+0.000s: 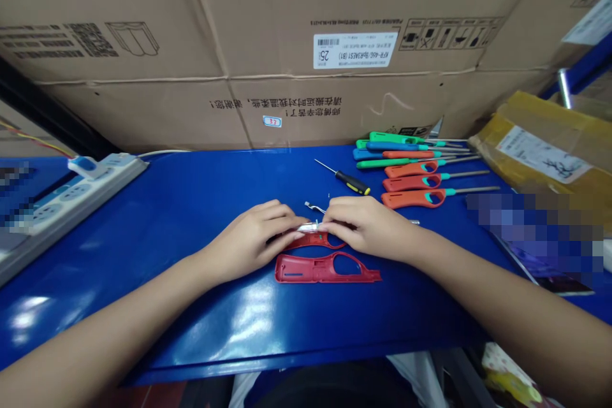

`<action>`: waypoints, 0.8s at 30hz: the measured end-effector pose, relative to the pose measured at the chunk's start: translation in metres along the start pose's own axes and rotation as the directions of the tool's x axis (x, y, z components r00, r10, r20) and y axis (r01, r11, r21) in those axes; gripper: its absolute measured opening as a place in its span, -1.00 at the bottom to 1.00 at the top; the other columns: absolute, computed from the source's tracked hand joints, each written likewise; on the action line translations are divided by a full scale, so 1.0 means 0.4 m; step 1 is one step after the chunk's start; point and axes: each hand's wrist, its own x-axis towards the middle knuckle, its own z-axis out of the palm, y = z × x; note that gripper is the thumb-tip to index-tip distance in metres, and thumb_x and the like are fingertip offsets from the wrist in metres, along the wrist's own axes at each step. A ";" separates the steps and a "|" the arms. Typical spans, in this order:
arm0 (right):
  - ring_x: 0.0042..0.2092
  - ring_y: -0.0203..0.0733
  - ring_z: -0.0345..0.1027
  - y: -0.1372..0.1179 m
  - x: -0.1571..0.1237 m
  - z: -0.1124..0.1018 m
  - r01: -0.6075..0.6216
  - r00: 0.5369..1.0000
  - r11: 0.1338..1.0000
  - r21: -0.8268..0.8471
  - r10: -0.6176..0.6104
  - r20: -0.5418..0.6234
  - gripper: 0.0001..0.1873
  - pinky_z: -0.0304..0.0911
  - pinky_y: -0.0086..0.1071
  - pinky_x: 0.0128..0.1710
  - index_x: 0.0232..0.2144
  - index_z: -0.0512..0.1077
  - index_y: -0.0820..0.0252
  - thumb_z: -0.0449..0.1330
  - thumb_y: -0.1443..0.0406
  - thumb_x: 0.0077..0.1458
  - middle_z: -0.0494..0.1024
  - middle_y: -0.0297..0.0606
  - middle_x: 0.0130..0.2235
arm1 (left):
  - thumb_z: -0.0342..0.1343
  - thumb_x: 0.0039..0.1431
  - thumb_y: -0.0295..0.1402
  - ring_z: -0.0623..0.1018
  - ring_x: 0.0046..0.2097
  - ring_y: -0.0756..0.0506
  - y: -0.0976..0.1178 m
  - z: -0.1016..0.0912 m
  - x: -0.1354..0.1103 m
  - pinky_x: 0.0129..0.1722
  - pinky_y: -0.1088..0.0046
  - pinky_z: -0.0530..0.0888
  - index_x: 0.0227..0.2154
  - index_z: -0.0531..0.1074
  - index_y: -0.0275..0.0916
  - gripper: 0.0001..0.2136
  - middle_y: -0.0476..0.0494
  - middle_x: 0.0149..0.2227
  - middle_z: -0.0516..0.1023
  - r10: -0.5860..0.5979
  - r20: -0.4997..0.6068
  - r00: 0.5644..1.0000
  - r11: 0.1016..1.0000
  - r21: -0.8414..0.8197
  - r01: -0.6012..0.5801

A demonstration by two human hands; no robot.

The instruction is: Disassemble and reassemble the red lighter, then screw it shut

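My left hand (258, 229) and my right hand (358, 224) meet at the middle of the blue table. Between their fingertips they grip a small whitish, see-through lighter fuel tank (308, 227), one hand at each end. Just under it lies a red lighter shell half (308, 241), partly covered by my fingers. Nearer to me a second red shell half (310, 269) rests inside-up, with its trigger opening at the right. A small black-and-white part with a wire (313, 206) lies beyond the hands. A metal tube end (415, 222) shows past my right hand.
A black-and-yellow screwdriver (352, 183) lies behind the hands. Several long-nosed lighters (414, 182) are laid out at the back right, beside a taped yellow package (549, 146). A white power strip (71, 197) is at left. A large cardboard box (191, 108) stands behind.
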 end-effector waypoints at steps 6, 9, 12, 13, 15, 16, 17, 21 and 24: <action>-0.44 -0.35 0.21 0.022 -0.003 -0.016 -0.038 0.998 0.998 -0.046 0.035 -0.054 -0.66 0.09 -0.42 -0.39 -0.52 0.37 0.21 0.22 0.23 0.29 0.39 -0.38 -0.47 | 0.03 0.43 -0.36 0.52 -0.13 -0.08 -0.017 -0.020 0.000 -0.11 0.37 0.46 0.07 0.50 -0.20 -0.75 -0.16 -0.11 0.60 0.012 -0.013 1.000 1.000 0.023 -0.012; -0.40 -0.33 0.29 0.034 -0.007 -0.030 -0.087 0.996 0.996 -0.033 0.087 -0.021 -0.73 0.15 -0.42 -0.35 -0.47 0.44 0.22 0.26 0.22 0.26 0.46 -0.35 -0.42 | 0.07 0.41 -0.36 0.53 -0.11 -0.08 -0.020 -0.027 -0.002 -0.08 0.37 0.47 0.04 0.52 -0.20 -0.76 -0.15 -0.12 0.60 -0.014 -0.038 0.999 1.000 0.003 0.014; -0.29 -0.29 0.41 0.029 -0.010 -0.034 -0.115 0.990 0.991 -0.069 0.120 0.069 -0.77 0.22 -0.40 -0.28 -0.35 0.55 0.18 0.26 0.15 0.25 0.56 -0.29 -0.28 | 0.10 0.38 -0.35 0.54 -0.09 -0.08 -0.017 -0.026 -0.003 -0.05 0.37 0.49 -0.02 0.55 -0.18 -0.80 -0.14 -0.11 0.59 -0.033 -0.012 0.999 0.999 -0.025 0.032; -0.26 -0.27 0.44 0.025 -0.011 -0.033 -0.127 0.988 0.988 -0.088 0.133 0.075 -0.76 0.23 -0.39 -0.26 -0.32 0.57 0.16 0.25 0.12 0.26 0.58 -0.28 -0.23 | 0.11 0.38 -0.34 0.54 -0.07 -0.08 -0.015 -0.024 -0.003 -0.04 0.37 0.49 -0.03 0.55 -0.17 -0.80 -0.14 -0.10 0.58 -0.039 0.000 0.999 0.999 -0.033 0.039; -0.21 -0.25 0.47 0.018 -0.010 -0.031 -0.160 0.986 0.981 -0.113 0.164 0.033 -0.74 0.24 -0.37 -0.24 -0.27 0.58 0.13 0.20 0.11 0.30 0.59 -0.28 -0.17 | 0.11 0.37 -0.32 0.54 -0.04 -0.09 -0.012 -0.020 -0.002 -0.01 0.37 0.50 -0.01 0.54 -0.17 -0.79 -0.15 -0.08 0.56 -0.052 0.011 0.999 0.998 -0.043 0.052; -0.20 -0.25 0.47 0.016 -0.009 -0.030 -0.183 0.983 0.975 -0.122 0.183 -0.009 -0.75 0.24 -0.37 -0.24 -0.25 0.58 0.13 0.18 0.13 0.31 0.59 -0.28 -0.16 | 0.12 0.37 -0.31 0.54 -0.03 -0.09 -0.011 -0.018 -0.002 0.00 0.37 0.50 0.01 0.53 -0.18 -0.77 -0.16 -0.06 0.56 -0.058 0.012 0.998 0.997 -0.045 0.058; -0.20 -0.25 0.47 0.016 -0.009 -0.031 -0.210 0.977 0.968 -0.134 0.206 -0.050 -0.76 0.24 -0.38 -0.25 -0.22 0.57 0.12 0.16 0.15 0.32 0.58 -0.28 -0.15 | 0.13 0.37 -0.30 0.54 -0.02 -0.10 -0.011 -0.016 -0.002 0.00 0.36 0.51 0.04 0.52 -0.18 -0.75 -0.16 -0.05 0.56 -0.065 0.010 0.998 0.997 -0.044 0.066; -0.23 -0.26 0.43 0.027 -0.008 -0.038 -0.291 0.957 0.932 -0.214 0.281 -0.075 -0.78 0.19 -0.38 -0.35 -0.12 0.53 0.09 0.22 0.15 0.25 0.54 -0.28 -0.08 | 0.16 0.35 -0.26 0.56 -0.05 -0.10 -0.016 -0.011 -0.001 -0.02 0.34 0.52 0.04 0.54 -0.17 -0.74 -0.16 -0.07 0.58 -0.090 0.003 0.996 0.994 -0.065 0.090; -0.16 -0.21 0.44 0.034 -0.009 -0.040 -0.266 0.960 0.927 -0.264 0.280 0.017 -0.80 0.18 -0.38 -0.32 -0.13 0.52 0.10 0.23 0.17 0.24 0.53 -0.27 -0.08 | 0.17 0.35 -0.27 0.57 -0.09 -0.08 -0.019 -0.009 -0.001 -0.05 0.35 0.53 -0.04 0.59 -0.16 -0.79 -0.15 -0.12 0.59 -0.115 0.005 0.993 0.988 -0.105 0.115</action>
